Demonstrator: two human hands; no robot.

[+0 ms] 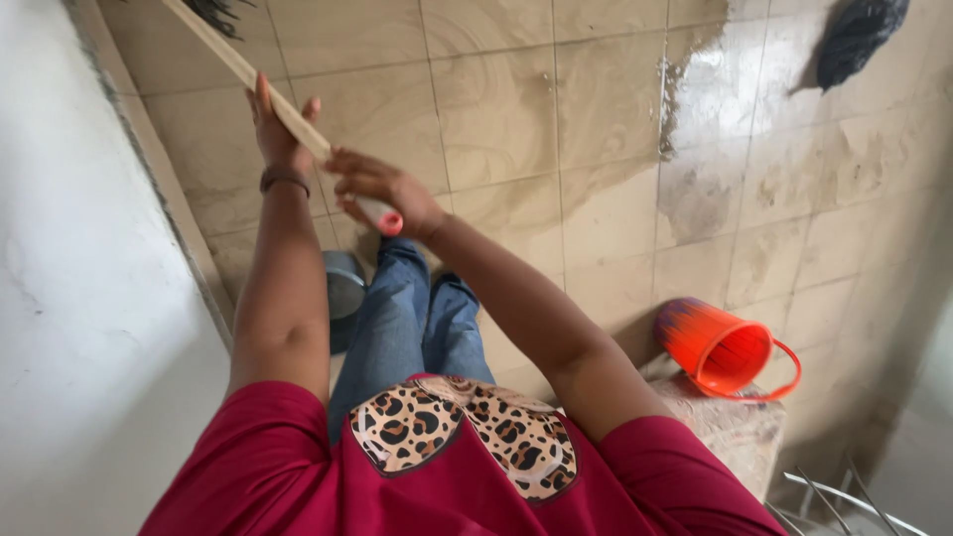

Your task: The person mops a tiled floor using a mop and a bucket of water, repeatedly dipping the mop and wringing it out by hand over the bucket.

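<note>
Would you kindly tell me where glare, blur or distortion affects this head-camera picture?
Head view: glare whitens the wet floor tiles at upper right; the right hand on the wooden handle is slightly motion-blurred; the wide lens bends the white wall and tile lines.

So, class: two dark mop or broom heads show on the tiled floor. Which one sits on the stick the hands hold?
The top-left head, at the end of the wooden stick; the top-right one lies apart.

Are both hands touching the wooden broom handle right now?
Touching. The head view shows the left hand wrapped around the wooden broom handle higher up, and the right hand closed around it near its red end cap.
</note>
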